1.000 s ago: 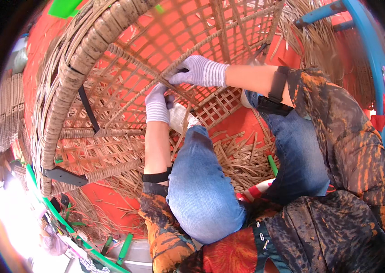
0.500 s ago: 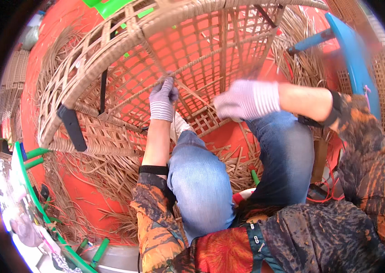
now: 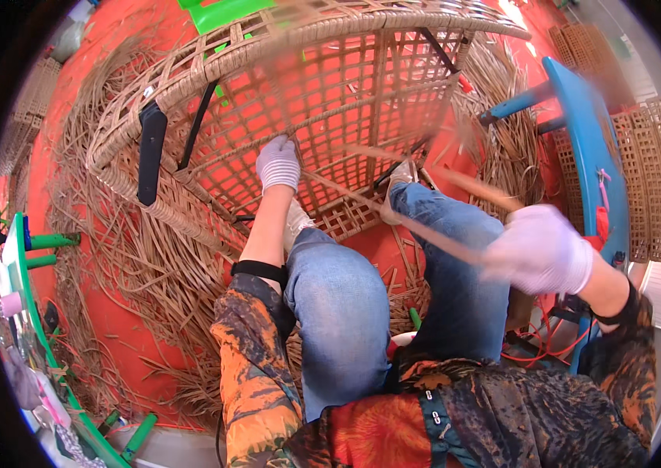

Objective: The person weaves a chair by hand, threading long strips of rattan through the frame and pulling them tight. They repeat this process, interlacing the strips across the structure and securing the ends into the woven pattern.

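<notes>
A large brown wicker furniture frame (image 3: 225, 66), open-woven with black bars, leans before my knees. My left hand (image 3: 277, 168), in a striped white glove, is closed at a wrapped crossbar of its lattice; the fingertips are partly hidden. My right hand (image 3: 541, 253), gloved too and blurred, is closed on a flat wicker strip (image 3: 432, 235). That strip stretches from the lattice near my left hand across to my right hand. Beside the right hand's fingers shows a blurred orange-brown stick-like piece (image 3: 479, 189); whether the hand holds it I cannot tell.
Loose wicker strips (image 3: 167, 281) lie heaped on the red floor (image 3: 116, 327) to the left, with more at the far right. A blue stool (image 3: 584, 148) stands at right, near woven panels (image 3: 650, 171). At left is a green-edged stand (image 3: 42, 327). Red cords (image 3: 537, 339) lie near my right knee.
My right hand has moved right and toward me, drawing the strip out long. My left hand stays by the crossbar. The wicker frame has shifted and tilted slightly in view.
</notes>
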The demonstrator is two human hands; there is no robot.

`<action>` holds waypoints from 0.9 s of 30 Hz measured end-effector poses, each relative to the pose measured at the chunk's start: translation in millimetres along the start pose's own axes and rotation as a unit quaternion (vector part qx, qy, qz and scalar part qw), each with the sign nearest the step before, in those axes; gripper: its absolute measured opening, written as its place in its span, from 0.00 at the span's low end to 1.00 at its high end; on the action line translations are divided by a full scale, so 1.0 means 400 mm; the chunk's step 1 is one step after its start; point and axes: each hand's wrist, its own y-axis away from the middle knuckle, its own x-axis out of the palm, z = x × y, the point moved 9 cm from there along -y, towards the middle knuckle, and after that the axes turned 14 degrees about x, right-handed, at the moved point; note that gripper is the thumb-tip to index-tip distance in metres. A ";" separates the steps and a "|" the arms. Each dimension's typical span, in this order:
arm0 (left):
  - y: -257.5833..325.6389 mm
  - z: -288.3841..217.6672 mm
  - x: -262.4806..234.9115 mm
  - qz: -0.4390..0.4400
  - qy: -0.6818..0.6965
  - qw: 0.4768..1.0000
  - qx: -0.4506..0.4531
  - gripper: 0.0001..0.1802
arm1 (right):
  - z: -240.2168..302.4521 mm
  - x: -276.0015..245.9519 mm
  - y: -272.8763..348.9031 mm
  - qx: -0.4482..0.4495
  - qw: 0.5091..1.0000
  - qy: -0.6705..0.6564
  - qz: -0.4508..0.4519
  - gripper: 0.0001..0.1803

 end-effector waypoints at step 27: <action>0.059 0.111 0.169 0.154 0.478 0.816 -0.287 0.13 | -0.303 0.499 -0.639 0.258 0.853 -0.449 0.071 0.17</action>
